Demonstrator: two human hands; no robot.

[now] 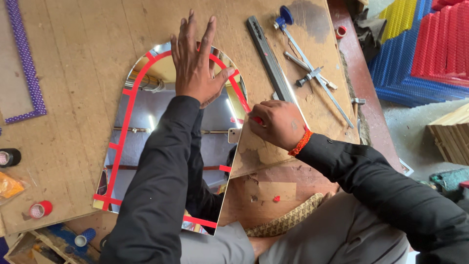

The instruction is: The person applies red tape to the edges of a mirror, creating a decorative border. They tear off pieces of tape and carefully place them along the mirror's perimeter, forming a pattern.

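Head cam looks straight down at an arch-shaped mirror [161, 156] lying flat on a plywood bench [83, 54], rounded top pointing away from the person and the straight bottom edge hanging off toward their lap. So its long axis runs near-to-far, tilted a bit to the right at the far end. Red tape [128, 108] follows the outline of the arch, with short cross tabs along it.

Left hand [198, 61] is spread wide, fingers splayed, palm pressed flat on the top curve of the mirror, empty, just pinning the glass down. Right hand [277, 123] is closed into a loose fist at the mirror's right edge, pinching what looks like the end of the red tape strip right where it comes down the right side of the arch. Can't tell if there's a small tool tucked in that fist too, the fingers hide it.

So the tape edge being worked sits right between the two hands: left is above and further away, right is touching it, definitely the nearer one.

Off to the right, well apart from the mirror, there's a metal ruler [268, 56] and a blue-knobbed cutter tool [305, 63] lying diagonal. Roll of red tape [40, 209] sits down at the near left corner.
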